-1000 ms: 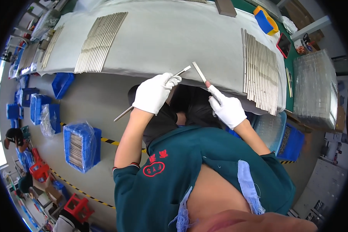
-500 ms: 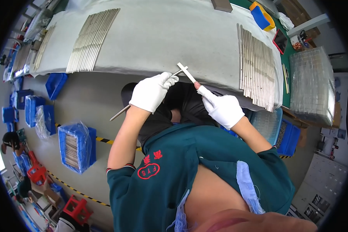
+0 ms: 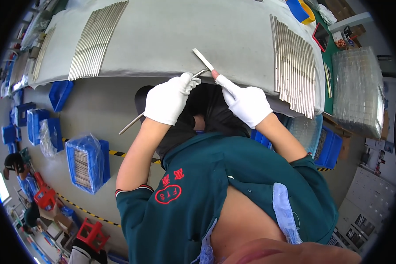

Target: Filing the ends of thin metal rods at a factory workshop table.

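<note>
White-gloved, my left hand (image 3: 168, 99) is closed round a thin metal rod (image 3: 131, 123), which slants up to the right past the table's front edge. My right hand (image 3: 246, 103), also gloved but with a bare thumb or fingertip showing, grips a flat white stick (image 3: 203, 59). Its lower end lies against the rod's tip, and its upper end points over the table. Rows of similar metal rods lie side by side on the grey cloth, one group (image 3: 92, 42) at the left and another (image 3: 295, 66) at the right.
The grey cloth (image 3: 176, 35) covers the table. A clear plastic-wrapped stack (image 3: 357, 90) stands at the right, near a red-edged device (image 3: 320, 37) and a yellow-and-blue tape dispenser (image 3: 301, 11). Blue bins (image 3: 102, 160) are on the floor at the left; people are beyond.
Both hands have shifted slightly up and left in the picture with the rod and the white stick. The stick now meets the rod's tip nearer to the right fingers.
</note>
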A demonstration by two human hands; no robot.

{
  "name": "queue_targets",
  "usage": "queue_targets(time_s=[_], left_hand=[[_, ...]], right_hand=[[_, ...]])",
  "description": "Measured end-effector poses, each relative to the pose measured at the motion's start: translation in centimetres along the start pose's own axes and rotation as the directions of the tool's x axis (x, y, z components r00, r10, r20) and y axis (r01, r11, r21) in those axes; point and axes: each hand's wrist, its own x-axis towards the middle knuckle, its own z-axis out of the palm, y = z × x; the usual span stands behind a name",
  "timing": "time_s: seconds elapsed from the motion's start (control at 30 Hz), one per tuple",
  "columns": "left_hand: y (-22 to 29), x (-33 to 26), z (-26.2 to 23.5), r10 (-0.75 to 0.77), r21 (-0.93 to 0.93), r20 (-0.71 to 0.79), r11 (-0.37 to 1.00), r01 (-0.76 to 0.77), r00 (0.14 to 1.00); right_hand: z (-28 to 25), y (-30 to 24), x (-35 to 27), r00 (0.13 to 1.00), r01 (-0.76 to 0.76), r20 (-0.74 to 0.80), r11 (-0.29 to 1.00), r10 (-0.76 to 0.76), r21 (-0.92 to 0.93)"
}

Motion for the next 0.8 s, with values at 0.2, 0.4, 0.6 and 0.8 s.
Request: queue_targets(time_s=[0.2, 0.4, 0.6, 0.8], left_hand=[[0.1, -0.1, -0.2, 0.015, -0.005, 0.004, 1.000, -0.015, 1.000], [-0.1, -0.2, -0.2, 0.016, -0.034, 0.005, 0.999, -0.016, 1.000], [0.1, -0.1, -0.2, -0.003, -0.058, 0.007, 0.998, 0.004, 1.000], [-0.2, -0.1, 0.1, 0.022, -0.003, 0.001, 1.000, -0.022, 1.000]], right_hand=[[-0.8, 0.6, -2.5, 0.997, 0.009, 0.081, 1.000, -0.009, 0.000], [0.2, 0.8, -1.9, 0.999, 0.024, 0.034, 0.999, -0.023, -0.028], [0.7, 1.9, -3.5, 0.984, 0.136, -0.108, 0.990, -0.140, -0.042], [-0.3, -0.6, -1.2, 0.999, 0.018, 0.047, 0.999, -0.016, -0.036]])
